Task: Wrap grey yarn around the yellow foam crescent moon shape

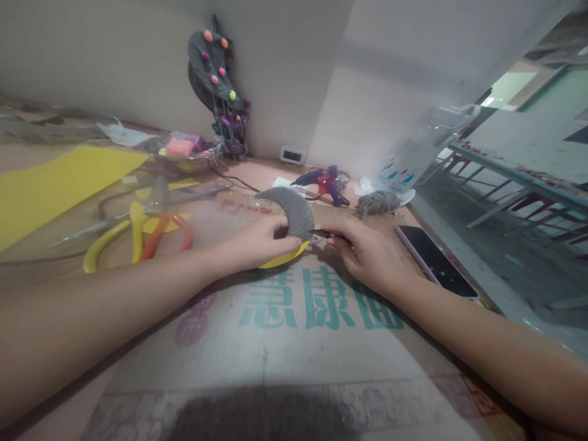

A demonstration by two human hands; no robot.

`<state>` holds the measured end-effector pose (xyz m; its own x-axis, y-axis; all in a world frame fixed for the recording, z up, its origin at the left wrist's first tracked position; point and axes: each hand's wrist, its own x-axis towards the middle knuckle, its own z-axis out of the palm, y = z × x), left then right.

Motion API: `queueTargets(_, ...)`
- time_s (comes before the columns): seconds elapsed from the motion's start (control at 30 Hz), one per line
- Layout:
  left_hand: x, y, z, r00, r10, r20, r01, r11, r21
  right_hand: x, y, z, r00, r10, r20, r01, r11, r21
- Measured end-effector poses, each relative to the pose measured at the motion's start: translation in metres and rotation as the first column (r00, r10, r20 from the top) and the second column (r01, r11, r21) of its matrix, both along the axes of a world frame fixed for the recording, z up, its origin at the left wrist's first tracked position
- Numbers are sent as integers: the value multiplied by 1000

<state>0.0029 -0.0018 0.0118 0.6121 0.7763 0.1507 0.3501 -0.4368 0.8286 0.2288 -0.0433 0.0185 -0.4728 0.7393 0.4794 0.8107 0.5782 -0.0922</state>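
In the middle of the head view, my left hand grips a crescent moon wrapped in grey yarn. Its lower end shows bare yellow card below my fingers. My right hand, fingers pinched, is close to the crescent's right edge. Between its fingertips is a thin dark piece reaching to the crescent; whether it is yarn or a small tool I cannot make out. Both hands are above a printed cardboard sheet.
Yellow-handled and orange-handled scissors lie left by yellow card. Behind are a glue gun with a red light, a grey yarn bundle and a decorated grey crescent against the wall. A phone lies right, near the table's edge.
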Motion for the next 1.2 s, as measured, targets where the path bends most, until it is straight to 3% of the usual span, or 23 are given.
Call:
queueTargets(0.43,0,0,-1,1000,12,8,-13,1000,23,2,-1,-2,998,33,-47,-32,999,22)
queueTargets(0.67,-1,3,-5,1000,4,6,-4,1000,27,0,-4,-4,987,128,102,-136,988,74)
queueTargets(0.83,-1,3,-6,997,71,-39,-69,996,53,-2,-3,-5,993,99,58,-103,993,63)
queueTargets(1.03,-1,2,-4,1000,-9,21,9,1000,13,0,-1,-7,996,93,-7,-93,995,36)
queueTargets(1.2,-1,1,-4,1000,12,5,-12,1000,-2,1,-1,-8,993,105,45,-106,994,39)
